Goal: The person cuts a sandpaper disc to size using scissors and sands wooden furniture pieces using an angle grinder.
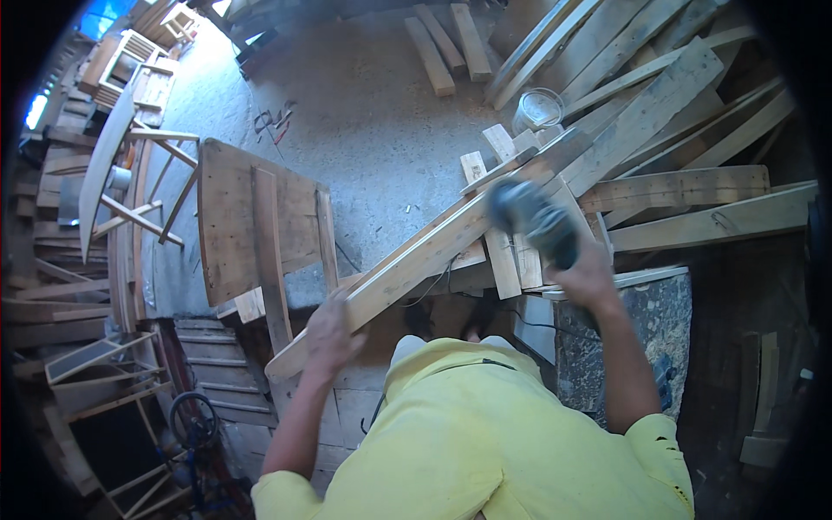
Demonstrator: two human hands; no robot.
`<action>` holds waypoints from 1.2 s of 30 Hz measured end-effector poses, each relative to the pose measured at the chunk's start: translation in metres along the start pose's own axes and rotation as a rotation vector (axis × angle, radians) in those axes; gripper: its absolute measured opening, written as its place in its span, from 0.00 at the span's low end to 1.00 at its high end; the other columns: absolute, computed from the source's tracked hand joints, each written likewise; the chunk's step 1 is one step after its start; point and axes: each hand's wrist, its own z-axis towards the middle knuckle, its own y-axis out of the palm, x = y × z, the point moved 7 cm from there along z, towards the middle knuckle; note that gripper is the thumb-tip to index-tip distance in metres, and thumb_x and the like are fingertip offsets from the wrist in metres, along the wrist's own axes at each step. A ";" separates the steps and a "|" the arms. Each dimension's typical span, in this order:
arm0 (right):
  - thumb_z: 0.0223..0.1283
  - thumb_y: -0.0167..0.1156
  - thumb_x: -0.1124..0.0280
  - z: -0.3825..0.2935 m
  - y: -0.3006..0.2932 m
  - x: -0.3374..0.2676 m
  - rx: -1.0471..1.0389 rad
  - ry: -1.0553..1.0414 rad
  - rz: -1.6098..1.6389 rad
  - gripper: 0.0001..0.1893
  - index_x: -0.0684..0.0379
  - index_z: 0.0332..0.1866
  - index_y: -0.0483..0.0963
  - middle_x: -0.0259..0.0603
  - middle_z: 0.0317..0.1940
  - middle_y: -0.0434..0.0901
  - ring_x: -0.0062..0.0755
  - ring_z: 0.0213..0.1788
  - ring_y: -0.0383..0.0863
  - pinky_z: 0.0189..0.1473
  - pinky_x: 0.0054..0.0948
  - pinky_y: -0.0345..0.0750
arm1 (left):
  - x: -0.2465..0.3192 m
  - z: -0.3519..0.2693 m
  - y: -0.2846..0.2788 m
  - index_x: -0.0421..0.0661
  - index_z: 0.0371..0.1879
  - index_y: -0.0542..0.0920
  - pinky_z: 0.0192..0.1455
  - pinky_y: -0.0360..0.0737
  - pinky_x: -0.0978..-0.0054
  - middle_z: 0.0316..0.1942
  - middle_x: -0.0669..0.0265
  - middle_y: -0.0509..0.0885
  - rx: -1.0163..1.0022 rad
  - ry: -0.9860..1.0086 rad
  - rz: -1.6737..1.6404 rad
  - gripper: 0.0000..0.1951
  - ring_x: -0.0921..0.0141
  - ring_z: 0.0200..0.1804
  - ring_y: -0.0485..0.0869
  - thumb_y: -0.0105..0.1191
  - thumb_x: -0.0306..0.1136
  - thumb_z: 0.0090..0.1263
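Observation:
A long pale wooden plank (pixel 419 273) slants from the lower left to the upper right in front of me, its near end rounded. My left hand (pixel 330 333) grips it near that end, fingers over its edge. Gripped in my right hand (pixel 585 273) is a dark handheld power tool (pixel 539 224), an angle grinder or sander, blurred by motion. Its round head is over the plank's farther part; whether it touches cannot be told. Short wooden blocks (pixel 500 263) lie crosswise by the plank near the tool.
Many boards (pixel 650 110) lean in a heap at the upper right, beside a lidded bucket (pixel 539 109). A wooden panel with battens (pixel 237 221) stands left. A cord (pixel 552 325) runs past a dusty box-like stand (pixel 656 325). Loose timbers (pixel 442 49) lie on the concrete floor (pixel 364 110).

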 end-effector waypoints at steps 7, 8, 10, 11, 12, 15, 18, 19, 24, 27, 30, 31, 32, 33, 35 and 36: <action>0.45 0.76 0.57 -0.020 0.041 -0.056 -0.244 -0.165 -0.250 0.35 0.51 0.61 0.69 0.54 0.42 0.87 0.61 0.49 0.87 0.53 0.53 0.82 | 0.061 0.079 0.047 0.43 0.48 0.77 0.50 0.83 0.54 0.42 0.53 0.86 -0.087 -0.064 0.017 0.25 0.51 0.46 0.87 0.73 0.40 0.56; 0.45 0.76 0.57 -0.013 0.036 -0.050 -0.240 -0.159 -0.281 0.36 0.51 0.61 0.68 0.54 0.42 0.87 0.61 0.50 0.87 0.53 0.53 0.82 | 0.058 0.079 0.049 0.44 0.44 0.77 0.49 0.83 0.54 0.39 0.54 0.86 -0.121 -0.118 0.009 0.23 0.51 0.45 0.87 0.74 0.39 0.55; 0.42 0.77 0.60 0.003 0.011 -0.029 -0.134 -0.118 -0.163 0.35 0.53 0.59 0.72 0.54 0.43 0.87 0.60 0.50 0.87 0.54 0.51 0.83 | 0.062 0.078 0.045 0.44 0.43 0.78 0.47 0.84 0.55 0.37 0.54 0.86 -0.069 -0.066 -0.013 0.22 0.51 0.42 0.87 0.74 0.39 0.55; 0.41 0.77 0.61 0.014 -0.002 -0.015 -0.102 -0.085 -0.127 0.34 0.54 0.58 0.73 0.54 0.44 0.87 0.59 0.50 0.87 0.54 0.50 0.83 | 0.062 0.078 0.044 0.44 0.43 0.78 0.46 0.84 0.55 0.35 0.54 0.86 -0.068 -0.049 -0.027 0.22 0.51 0.41 0.88 0.74 0.39 0.55; 0.40 0.77 0.62 0.025 -0.015 -0.001 -0.070 -0.060 -0.088 0.34 0.55 0.58 0.75 0.55 0.44 0.87 0.59 0.50 0.87 0.54 0.49 0.83 | 0.060 0.078 0.043 0.44 0.42 0.78 0.46 0.84 0.55 0.35 0.54 0.86 -0.051 -0.062 -0.030 0.21 0.51 0.41 0.88 0.74 0.39 0.55; 0.37 0.75 0.64 0.049 -0.061 0.039 0.097 -0.035 0.012 0.34 0.58 0.57 0.78 0.55 0.46 0.88 0.57 0.49 0.88 0.56 0.45 0.83 | 0.057 0.081 0.045 0.44 0.40 0.78 0.45 0.84 0.54 0.35 0.53 0.86 -0.040 -0.070 -0.052 0.21 0.50 0.41 0.88 0.73 0.39 0.55; 0.36 0.75 0.64 0.073 -0.089 0.072 0.197 0.033 0.024 0.35 0.58 0.57 0.79 0.56 0.46 0.88 0.56 0.50 0.88 0.56 0.43 0.82 | 0.056 0.082 0.046 0.46 0.42 0.79 0.45 0.84 0.54 0.36 0.54 0.87 -0.044 -0.068 -0.034 0.20 0.50 0.41 0.88 0.72 0.40 0.57; 0.35 0.75 0.63 0.079 -0.096 0.080 0.213 0.056 0.048 0.35 0.59 0.57 0.79 0.56 0.46 0.88 0.56 0.51 0.88 0.56 0.43 0.82 | 0.055 0.082 0.047 0.47 0.45 0.80 0.46 0.85 0.54 0.37 0.54 0.88 -0.055 -0.078 -0.015 0.20 0.50 0.41 0.88 0.72 0.40 0.57; 0.37 0.78 0.60 0.056 -0.075 0.066 0.234 0.024 0.079 0.36 0.56 0.59 0.77 0.59 0.46 0.87 0.57 0.53 0.88 0.57 0.43 0.83 | 0.060 0.081 0.046 0.47 0.45 0.81 0.45 0.85 0.54 0.36 0.54 0.88 -0.051 -0.076 0.011 0.20 0.49 0.41 0.88 0.72 0.42 0.58; 0.40 0.77 0.60 0.028 -0.026 0.034 -0.099 -0.026 -0.098 0.37 0.49 0.62 0.73 0.57 0.44 0.88 0.61 0.50 0.88 0.55 0.49 0.84 | 0.066 0.081 0.044 0.46 0.43 0.80 0.45 0.84 0.53 0.35 0.53 0.87 -0.032 -0.060 0.004 0.19 0.49 0.41 0.88 0.71 0.42 0.59; 0.42 0.76 0.61 0.023 -0.019 0.020 -0.152 -0.077 -0.173 0.36 0.49 0.60 0.71 0.55 0.41 0.87 0.62 0.48 0.88 0.53 0.52 0.84 | 0.068 0.080 0.042 0.47 0.46 0.81 0.44 0.85 0.53 0.37 0.53 0.88 -0.020 -0.058 -0.005 0.21 0.49 0.41 0.89 0.72 0.42 0.58; 0.41 0.76 0.61 0.029 -0.026 0.024 -0.124 -0.059 -0.176 0.35 0.49 0.59 0.71 0.55 0.41 0.87 0.62 0.48 0.87 0.52 0.53 0.84 | 0.068 0.080 0.041 0.47 0.47 0.81 0.44 0.85 0.53 0.37 0.53 0.88 -0.013 -0.055 -0.022 0.23 0.49 0.41 0.89 0.74 0.42 0.57; 0.41 0.77 0.61 0.038 -0.035 0.030 -0.098 -0.048 -0.180 0.34 0.50 0.58 0.71 0.55 0.41 0.87 0.62 0.48 0.87 0.52 0.53 0.84 | 0.068 0.081 0.041 0.47 0.47 0.81 0.44 0.85 0.52 0.37 0.52 0.88 -0.017 -0.053 -0.042 0.24 0.48 0.40 0.89 0.75 0.42 0.55; 0.40 0.76 0.62 0.045 -0.050 0.043 -0.057 -0.017 -0.049 0.33 0.52 0.57 0.74 0.56 0.40 0.87 0.61 0.48 0.88 0.52 0.51 0.84 | 0.067 0.081 0.041 0.47 0.47 0.81 0.44 0.85 0.52 0.37 0.52 0.89 -0.011 -0.059 -0.027 0.24 0.48 0.41 0.89 0.75 0.42 0.55; 0.38 0.75 0.63 0.064 -0.082 0.068 0.084 -0.013 0.023 0.35 0.56 0.59 0.79 0.58 0.46 0.87 0.59 0.49 0.88 0.54 0.46 0.84 | 0.064 0.083 0.040 0.47 0.48 0.81 0.44 0.85 0.52 0.37 0.51 0.89 -0.003 -0.060 -0.009 0.25 0.48 0.41 0.89 0.76 0.41 0.54; 0.36 0.76 0.63 0.072 -0.096 0.080 0.148 -0.013 0.030 0.38 0.57 0.62 0.78 0.59 0.47 0.87 0.58 0.50 0.88 0.56 0.44 0.84 | 0.063 0.083 0.042 0.47 0.48 0.81 0.44 0.85 0.52 0.37 0.51 0.89 -0.016 -0.063 -0.013 0.25 0.48 0.40 0.89 0.76 0.41 0.53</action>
